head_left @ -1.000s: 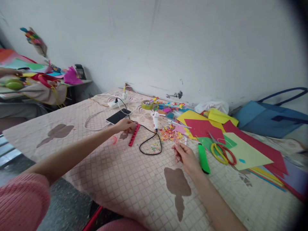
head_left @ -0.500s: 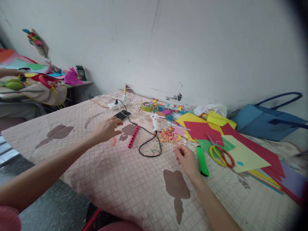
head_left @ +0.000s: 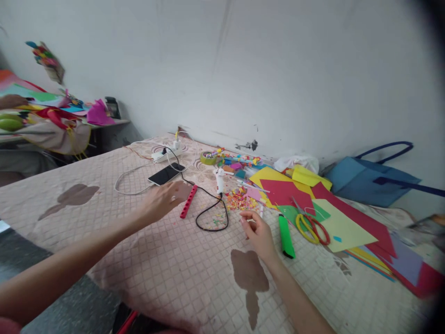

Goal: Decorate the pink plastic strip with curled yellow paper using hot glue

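My left hand point(head_left: 163, 200) hovers over the patterned cloth with fingers stretched out and nothing in them, just left of a red perforated strip point(head_left: 188, 201). A black phone point(head_left: 166, 174) lies beyond it. My right hand point(head_left: 256, 231) rests near the middle of the cloth, fingers pinched on a thin pale stick point(head_left: 260, 212). A white glue gun point(head_left: 219, 180) with a looping black cord point(head_left: 210, 217) stands between the hands. A green cutter point(head_left: 286, 236) lies just right of my right hand.
Coloured paper sheets point(head_left: 337, 218) and yellow-and-red scissors point(head_left: 308, 227) lie at the right, with paper scraps point(head_left: 238, 198) near the glue gun. A blue bag point(head_left: 368, 178) leans on the wall. A power strip point(head_left: 162, 154) sits at the back. Another table with craft items point(head_left: 41, 116) stands far left.
My left hand let go of the red strip, drew back to the left, then came forward toward it again with fingers spread. My right hand stayed in place, still pinched.
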A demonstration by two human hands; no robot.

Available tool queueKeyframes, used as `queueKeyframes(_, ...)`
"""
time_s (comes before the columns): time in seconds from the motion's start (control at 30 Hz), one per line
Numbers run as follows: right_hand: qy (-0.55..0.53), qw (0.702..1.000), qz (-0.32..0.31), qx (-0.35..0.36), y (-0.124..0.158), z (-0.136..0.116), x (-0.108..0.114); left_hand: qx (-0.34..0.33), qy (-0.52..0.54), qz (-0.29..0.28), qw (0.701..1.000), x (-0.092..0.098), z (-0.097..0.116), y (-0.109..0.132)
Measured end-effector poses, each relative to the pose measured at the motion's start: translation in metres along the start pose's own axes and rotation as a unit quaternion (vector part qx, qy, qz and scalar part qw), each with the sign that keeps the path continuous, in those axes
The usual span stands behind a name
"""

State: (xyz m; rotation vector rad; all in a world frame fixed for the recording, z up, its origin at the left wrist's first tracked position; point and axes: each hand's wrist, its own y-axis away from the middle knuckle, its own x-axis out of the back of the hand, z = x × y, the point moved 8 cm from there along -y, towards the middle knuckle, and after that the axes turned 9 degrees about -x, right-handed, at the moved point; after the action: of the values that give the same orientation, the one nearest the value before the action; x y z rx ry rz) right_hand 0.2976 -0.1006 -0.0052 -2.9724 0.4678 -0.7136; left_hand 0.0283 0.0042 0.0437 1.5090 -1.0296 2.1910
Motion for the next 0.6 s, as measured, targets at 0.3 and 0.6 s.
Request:
queueKeyframes(0.3,0.014,1.0,-0.005,0.017,0.001,-0.004,-0.002,0.024,-0.017,-0.09,0.996,-0.048,0.01,-0.019)
queueKeyframes(0.6,0.02,0.999,-0.003,0.027,0.001,-0.003,-0.004,0.024,0.033,-0.081,0.996,-0.05,0.004,-0.018)
